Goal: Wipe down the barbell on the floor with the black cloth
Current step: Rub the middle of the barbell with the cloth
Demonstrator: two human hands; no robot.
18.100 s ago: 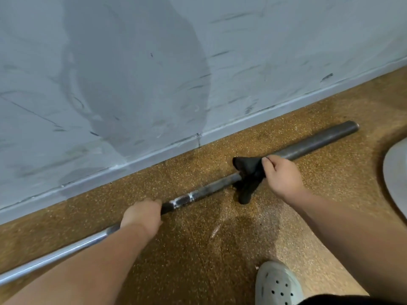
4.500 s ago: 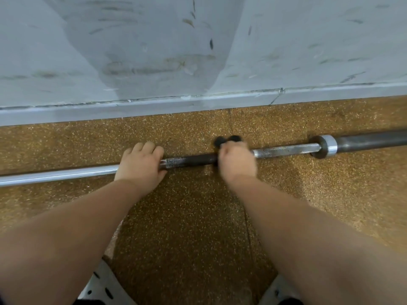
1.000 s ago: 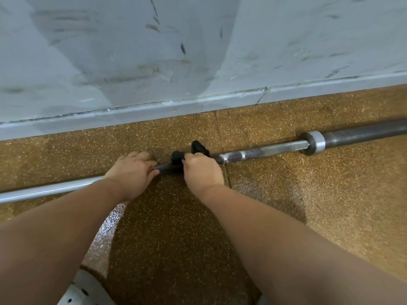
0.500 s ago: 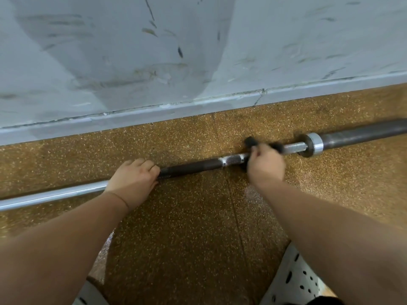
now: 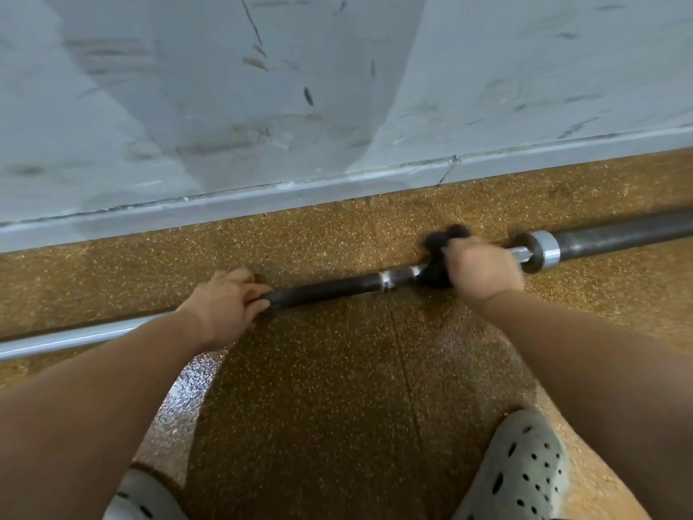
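In the head view, the barbell (image 5: 330,290) lay flat on the speckled brown floor (image 5: 318,388), running roughly parallel to the grey wall (image 5: 225,106) and a little out from its skirting. Its left stretch was bright and smooth, its middle dark and rough-looking, and a silver collar (image 5: 545,251) marked where the thicker dark sleeve began on the right.

Judged from its build, the bar was heavy, rigid steel that would not flex or lift under a wipe, though being round it could roll on the floor unless one hand pinned it. The dark section probably offered grip; the polished stretch would likely be slicker. The black cloth (image 5: 435,273) looked soft and limp, easily bunched round the shaft, so the sensible hold was a full wrap with the fingers closed over it.

The left hand (image 5: 225,305) came in from the lower left, palm down, fingers curled over the shaft where bright metal met dark, seemingly steadying it. The right hand (image 5: 483,266) reached forward on a nearly straight arm and was closed round the cloth, clamping it to the shaft just left of the collar; cloth showed above and to the left of the knuckles. It was slightly blurred. Two perforated grey shoes (image 5: 525,474) sat at the bottom edge.
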